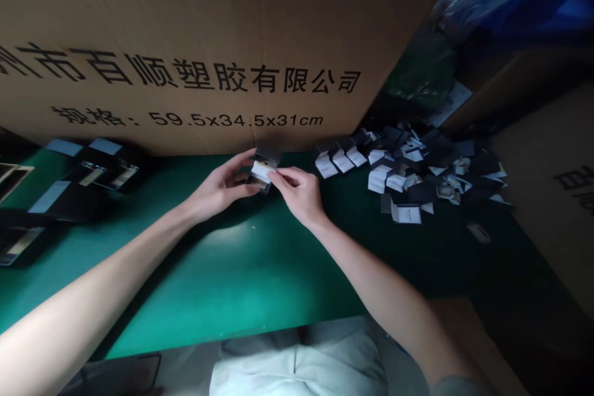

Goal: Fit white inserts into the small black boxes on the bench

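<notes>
Over the green table, my left hand grips a small dark box from its left side, fingers behind and thumb in front. The box has its dark lid raised. A white folded card shows in its opening. Fingertips of my right hand are pinched together at the right edge of that card. How far the card goes into the box is hidden by the fingers. Nearest to my right hand, a few dark-and-white folded card pieces stand in a row.
A large cardboard carton with black printing walls off the back of the green table. Several dark boxes stand at the left. A loose heap of black and white card pieces lies at the right, with a small white tag nearby.
</notes>
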### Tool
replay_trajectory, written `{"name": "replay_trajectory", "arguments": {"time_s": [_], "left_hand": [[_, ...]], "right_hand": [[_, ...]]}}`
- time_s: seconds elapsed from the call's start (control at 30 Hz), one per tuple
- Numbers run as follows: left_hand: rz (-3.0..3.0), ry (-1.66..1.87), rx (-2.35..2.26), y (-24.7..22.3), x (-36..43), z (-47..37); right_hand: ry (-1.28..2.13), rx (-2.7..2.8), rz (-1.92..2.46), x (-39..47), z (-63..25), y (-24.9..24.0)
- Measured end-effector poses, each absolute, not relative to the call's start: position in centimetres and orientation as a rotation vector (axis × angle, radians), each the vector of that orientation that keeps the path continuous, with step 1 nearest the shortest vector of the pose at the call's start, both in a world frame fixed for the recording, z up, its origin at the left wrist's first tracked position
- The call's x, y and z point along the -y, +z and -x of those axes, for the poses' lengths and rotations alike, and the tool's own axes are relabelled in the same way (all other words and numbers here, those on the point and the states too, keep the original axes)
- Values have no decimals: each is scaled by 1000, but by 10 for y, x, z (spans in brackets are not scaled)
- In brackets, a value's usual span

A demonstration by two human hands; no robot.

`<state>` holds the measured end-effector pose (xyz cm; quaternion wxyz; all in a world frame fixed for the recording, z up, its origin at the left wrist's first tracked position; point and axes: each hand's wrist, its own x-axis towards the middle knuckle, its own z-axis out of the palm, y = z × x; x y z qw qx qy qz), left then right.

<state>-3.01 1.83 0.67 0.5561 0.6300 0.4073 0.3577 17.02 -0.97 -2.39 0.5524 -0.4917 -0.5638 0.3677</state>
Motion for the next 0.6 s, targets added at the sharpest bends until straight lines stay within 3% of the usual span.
{"name": "replay_trajectory", "arguments": {"time_s": [0.23, 0.6], "left_hand": [[-1403, 887, -932, 3, -19, 31], [-1458, 895, -966, 7, -17, 26]], "right_hand": [[989, 1379, 1099, 14, -168, -25], [911, 1380, 1223, 15, -168, -21]]}}
